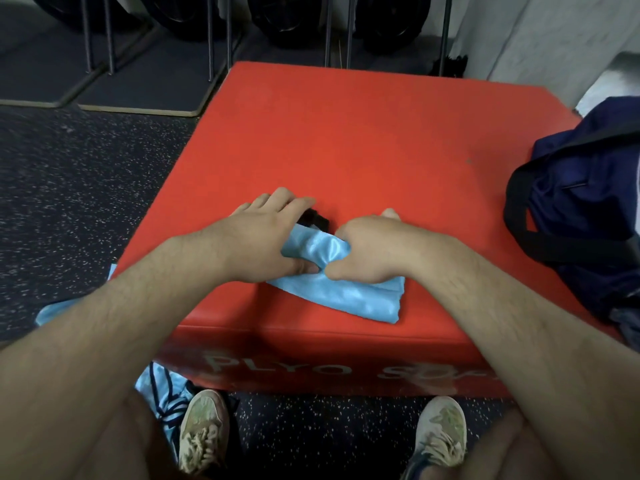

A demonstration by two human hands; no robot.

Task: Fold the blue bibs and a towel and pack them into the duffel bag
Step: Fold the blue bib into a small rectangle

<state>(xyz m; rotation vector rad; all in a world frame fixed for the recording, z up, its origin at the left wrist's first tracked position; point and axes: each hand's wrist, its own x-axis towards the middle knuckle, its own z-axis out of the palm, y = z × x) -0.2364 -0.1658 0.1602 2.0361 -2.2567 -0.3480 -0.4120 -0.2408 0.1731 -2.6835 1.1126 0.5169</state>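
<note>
The blue bib, partly folded, is pinched at its bunched middle by both hands, the left hand and right hand curled round the cloth, near the front edge of the red bench. The duffel bag sits at the right edge.

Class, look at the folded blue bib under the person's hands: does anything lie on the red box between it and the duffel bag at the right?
Nothing visible does. Both hands, left hand and right hand, grip the blue bib; only bare red box top separates it from the duffel bag.
</note>
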